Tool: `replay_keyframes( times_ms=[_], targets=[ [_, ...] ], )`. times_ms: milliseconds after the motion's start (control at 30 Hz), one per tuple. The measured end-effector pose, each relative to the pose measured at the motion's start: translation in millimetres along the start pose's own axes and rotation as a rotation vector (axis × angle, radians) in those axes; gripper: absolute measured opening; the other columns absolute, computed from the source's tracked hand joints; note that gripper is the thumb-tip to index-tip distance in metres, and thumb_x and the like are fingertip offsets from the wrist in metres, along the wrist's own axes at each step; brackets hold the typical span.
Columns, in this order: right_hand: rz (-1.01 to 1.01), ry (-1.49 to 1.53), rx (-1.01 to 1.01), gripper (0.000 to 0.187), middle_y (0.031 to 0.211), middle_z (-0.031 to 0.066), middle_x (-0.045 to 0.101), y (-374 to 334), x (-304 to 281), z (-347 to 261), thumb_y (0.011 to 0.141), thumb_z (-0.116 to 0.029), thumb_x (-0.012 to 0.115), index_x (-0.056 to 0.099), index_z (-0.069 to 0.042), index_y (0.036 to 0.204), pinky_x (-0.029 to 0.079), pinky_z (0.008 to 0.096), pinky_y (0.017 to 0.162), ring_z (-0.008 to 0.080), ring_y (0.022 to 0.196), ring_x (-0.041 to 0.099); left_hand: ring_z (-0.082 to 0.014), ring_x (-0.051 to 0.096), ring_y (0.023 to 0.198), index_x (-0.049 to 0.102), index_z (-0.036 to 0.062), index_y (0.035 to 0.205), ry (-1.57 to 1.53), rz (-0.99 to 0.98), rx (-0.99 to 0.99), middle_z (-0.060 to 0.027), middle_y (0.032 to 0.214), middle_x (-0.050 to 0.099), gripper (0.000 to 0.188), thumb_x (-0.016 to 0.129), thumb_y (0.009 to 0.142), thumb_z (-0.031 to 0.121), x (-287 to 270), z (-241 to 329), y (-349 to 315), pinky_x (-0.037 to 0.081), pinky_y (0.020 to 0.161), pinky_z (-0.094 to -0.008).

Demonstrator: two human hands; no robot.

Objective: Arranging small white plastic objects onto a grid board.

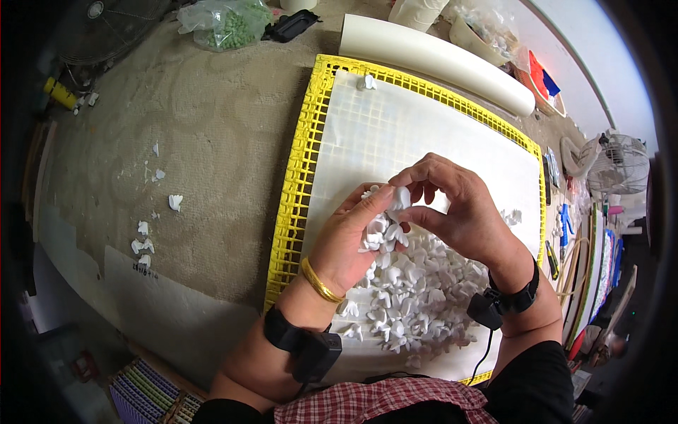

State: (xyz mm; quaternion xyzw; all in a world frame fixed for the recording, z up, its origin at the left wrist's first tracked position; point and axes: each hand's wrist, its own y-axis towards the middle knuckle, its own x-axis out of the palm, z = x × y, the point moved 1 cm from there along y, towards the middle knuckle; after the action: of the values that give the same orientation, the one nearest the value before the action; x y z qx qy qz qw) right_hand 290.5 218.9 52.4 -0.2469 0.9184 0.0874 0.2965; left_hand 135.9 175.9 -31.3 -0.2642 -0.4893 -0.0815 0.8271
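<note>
In my left hand (346,230), several small white flower-shaped pieces (374,235) lie cupped between palm and fingers. One larger white flower-shaped piece (400,199) sits at the left thumb tip, with the thumb and fingers of my right hand (452,201) closed around it. Whether the left thumb also presses on it I cannot tell. Right below both hands spreads a loose heap of the same white pieces (417,300). The heap rests on a pale sheet (374,134) laid over a yellow plastic grid tray (289,233).
A single white piece (366,82) stands at the sheet's far left corner. Behind the tray lies a thick cream roll (438,60). More pieces (175,203) are scattered on the table to the left. A small fan (618,164) and a cutter (551,260) are on the right.
</note>
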Motion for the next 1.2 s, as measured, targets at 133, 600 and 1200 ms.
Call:
replay_keyframes(
  times_ms=[133,600,1200],
  targets=[
    [0.286,-0.196,-0.086,0.028,0.088,0.0059,0.065,45.2,-25.0,41.2,0.078,-0.001,0.075,0.064,-0.002,0.104,0.050,0.0275,0.067,0.0133,0.073,0.060,-0.0214,0.063,0.085,0.060,0.0112,0.106,-0.044,-0.022,0.002,-0.0084,0.104,0.065,0.023,0.056,0.097,0.032,1.3,0.0,-1.5,0.052,0.070,-0.0362],
    [0.351,-0.452,-0.058,0.026,0.090,0.0127,0.062,122.6,-19.4,113.6,0.078,-0.008,0.075,0.065,0.000,0.101,0.051,0.0361,0.075,0.0261,0.081,0.063,-0.0249,0.061,0.092,0.060,0.0109,0.109,-0.164,0.022,-0.006,-0.0136,0.115,0.063,0.026,0.055,0.094,0.032,1.1,0.4,-1.3,0.049,0.076,-0.0406],
    [0.295,-0.625,-0.236,0.029,0.106,0.0109,0.064,156.9,1.2,105.5,0.078,-0.010,0.073,0.069,-0.008,0.107,0.046,0.0413,0.089,0.0314,0.102,0.058,-0.0242,0.061,0.090,0.059,0.0099,0.109,-0.200,0.003,0.019,-0.0134,0.113,0.063,0.026,0.052,0.096,0.031,0.6,-1.4,0.4,0.051,0.074,-0.0391]
  ],
)
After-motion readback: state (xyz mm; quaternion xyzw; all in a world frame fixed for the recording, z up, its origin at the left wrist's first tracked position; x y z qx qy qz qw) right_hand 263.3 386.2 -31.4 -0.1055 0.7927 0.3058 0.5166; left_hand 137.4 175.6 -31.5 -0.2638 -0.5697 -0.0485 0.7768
